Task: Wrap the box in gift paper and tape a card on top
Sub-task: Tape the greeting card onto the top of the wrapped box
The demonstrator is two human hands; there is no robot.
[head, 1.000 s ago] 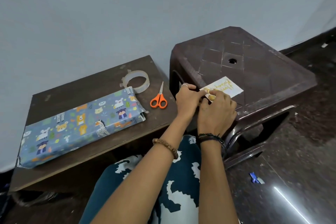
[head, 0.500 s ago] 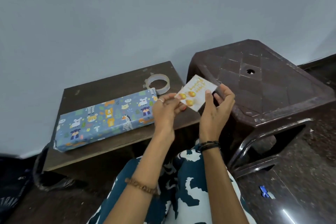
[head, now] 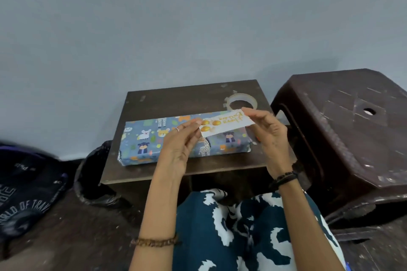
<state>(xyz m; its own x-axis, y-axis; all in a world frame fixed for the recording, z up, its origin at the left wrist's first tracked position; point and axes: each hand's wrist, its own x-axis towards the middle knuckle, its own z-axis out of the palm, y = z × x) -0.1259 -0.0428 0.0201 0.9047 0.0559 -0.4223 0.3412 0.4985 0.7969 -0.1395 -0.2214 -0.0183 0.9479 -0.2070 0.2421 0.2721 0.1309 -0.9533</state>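
Observation:
The box (head: 152,138), wrapped in blue paper with cartoon animals, lies flat on a small dark wooden table (head: 176,101). Above its right half I hold a white card (head: 226,124) with gold lettering and gold balloons. My left hand (head: 178,145) pinches the card's left end. My right hand (head: 271,136) pinches its right end. The card hangs in the air and does not touch the box. A roll of clear tape (head: 241,100) lies on the table behind the box, partly hidden by the card and my right fingers.
A dark brown plastic stool (head: 356,130) stands right of the table. A black bin bag (head: 92,174) sits at the table's left corner, and a dark printed bag (head: 26,189) lies on the floor at far left. My patterned lap (head: 246,233) is below.
Both hands lifted the card off the stool and carried it left, over the wrapped box. My view swung left, so the table now sits in the middle.

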